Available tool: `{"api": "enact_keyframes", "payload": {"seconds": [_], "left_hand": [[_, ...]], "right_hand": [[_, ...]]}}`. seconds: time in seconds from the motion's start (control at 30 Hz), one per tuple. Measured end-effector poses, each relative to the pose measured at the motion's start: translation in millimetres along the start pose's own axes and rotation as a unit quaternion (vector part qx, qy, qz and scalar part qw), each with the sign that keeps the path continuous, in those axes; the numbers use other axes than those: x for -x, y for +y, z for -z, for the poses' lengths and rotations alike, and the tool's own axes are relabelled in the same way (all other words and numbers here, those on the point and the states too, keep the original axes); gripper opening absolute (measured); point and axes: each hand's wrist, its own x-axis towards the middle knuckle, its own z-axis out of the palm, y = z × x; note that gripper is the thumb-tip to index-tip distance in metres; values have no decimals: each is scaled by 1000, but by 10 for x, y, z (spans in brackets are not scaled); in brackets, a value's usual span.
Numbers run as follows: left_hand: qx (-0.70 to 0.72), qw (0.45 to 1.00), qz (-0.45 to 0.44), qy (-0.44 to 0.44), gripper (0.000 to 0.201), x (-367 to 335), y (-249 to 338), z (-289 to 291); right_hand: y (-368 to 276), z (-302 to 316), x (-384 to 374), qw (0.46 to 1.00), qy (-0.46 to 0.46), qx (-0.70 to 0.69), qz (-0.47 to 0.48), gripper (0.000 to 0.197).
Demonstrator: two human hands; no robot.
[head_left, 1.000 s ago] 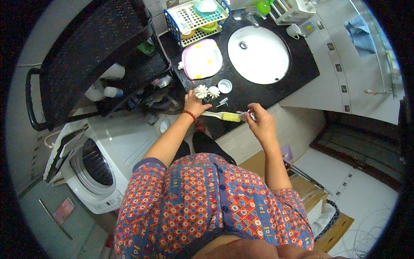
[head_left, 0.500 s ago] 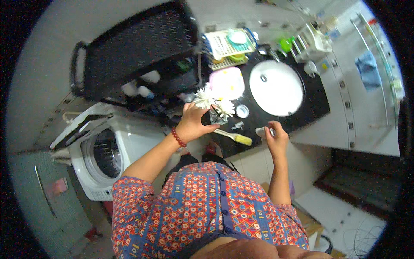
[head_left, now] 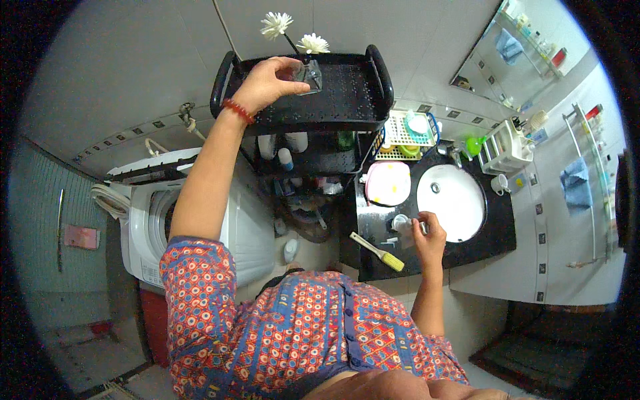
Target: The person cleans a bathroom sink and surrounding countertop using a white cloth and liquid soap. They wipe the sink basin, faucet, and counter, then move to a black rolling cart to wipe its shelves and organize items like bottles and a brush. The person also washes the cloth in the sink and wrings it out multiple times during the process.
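Observation:
My left hand (head_left: pixel 272 83) is closed around a small clear glass vase (head_left: pixel 311 79), held at the black top shelf (head_left: pixel 347 100) of a rack; whether its base rests there I cannot tell. Two white artificial-looking flowers (head_left: pixel 313 44) on dark stems lean out of it toward the wall. Over the black counter (head_left: pixel 373 227), beside the sink, my right hand (head_left: pixel 430 239) has its fingers pinched on a small whitish piece, too blurred to name. Close to those fingers stands a small round white container (head_left: pixel 400 222). A brush (head_left: pixel 390 259) with yellow-green bristles lies near the counter's front edge.
A white basin (head_left: pixel 460 207) fills the counter's right side. Behind it are a pink-rimmed box (head_left: pixel 389 183), a two-tier basket (head_left: pixel 405 133) and a white holder (head_left: pixel 508 148). Bottles (head_left: pixel 285 159) stand on the rack's lower shelf. A washing machine (head_left: pixel 243 213) is at left.
My left hand has carried the vase with the flowers from above the counter up and away to the rack's top shelf. My right hand stays over the counter, still pinching the whitish piece.

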Motion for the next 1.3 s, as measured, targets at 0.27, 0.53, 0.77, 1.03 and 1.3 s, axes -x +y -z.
{"api": "enact_keyframes", "payload": {"seconds": [0.27,0.53,0.77,1.03,1.3], "left_hand": [[-69,996,41,-26,60,-552,-761,-215],[-103,992,32,-63,64,-624,-815,-268],[-129,989,25,-67,68,-607,-692,-321],[-199,980,13,1,52,0,-403,110],[-13,947,-129,-296,26,1620,-244,-2206]], "right_hand": [[15,73,183,999,17,-4,-27,16],[166,192,370,997,45,40,-40,14],[182,232,409,996,36,40,-64,14],[428,486,370,986,20,116,-119,24],[965,-9,965,889,-309,280,-190,64]]}}
